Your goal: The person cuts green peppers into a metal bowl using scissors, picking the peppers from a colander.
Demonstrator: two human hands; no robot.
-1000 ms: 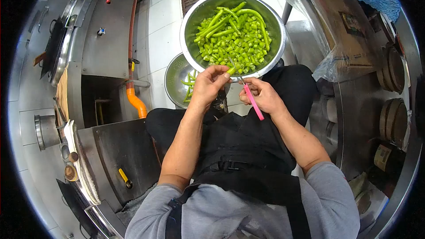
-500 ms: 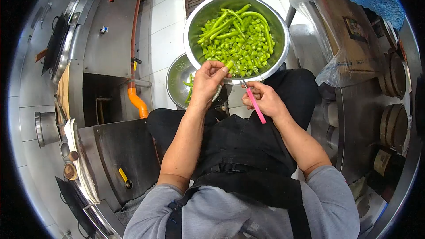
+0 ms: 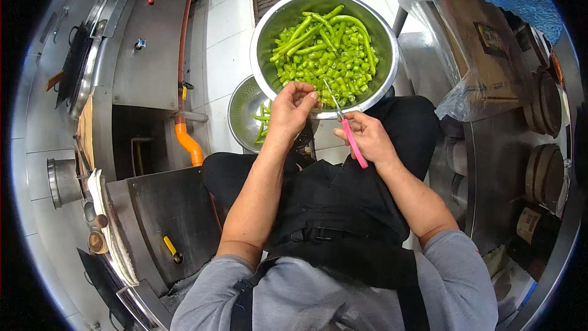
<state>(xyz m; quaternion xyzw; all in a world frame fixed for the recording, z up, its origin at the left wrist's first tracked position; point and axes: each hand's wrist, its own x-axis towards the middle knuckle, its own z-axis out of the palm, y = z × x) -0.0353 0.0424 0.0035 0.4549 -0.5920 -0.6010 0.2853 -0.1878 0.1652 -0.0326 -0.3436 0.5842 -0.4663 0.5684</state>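
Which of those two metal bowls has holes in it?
The smaller bowl, at the left by the knee: little holes dot its wall, while the big bowl shows a plain wall.

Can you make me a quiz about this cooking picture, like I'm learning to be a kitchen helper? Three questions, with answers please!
1. Pick one: which hand holds the pink-handled tool?
A) the left
B) the right
C) both together

2. True or false: there is nothing inside the smaller bowl with holes.

3. Fill the gap: in the big steel bowl, long green pods lie on top of many ____ green pieces.

Key:
1. B. The right hand grips its pink handle.
2. False. Some thin green pods lie in the holed bowl.
3. Short.
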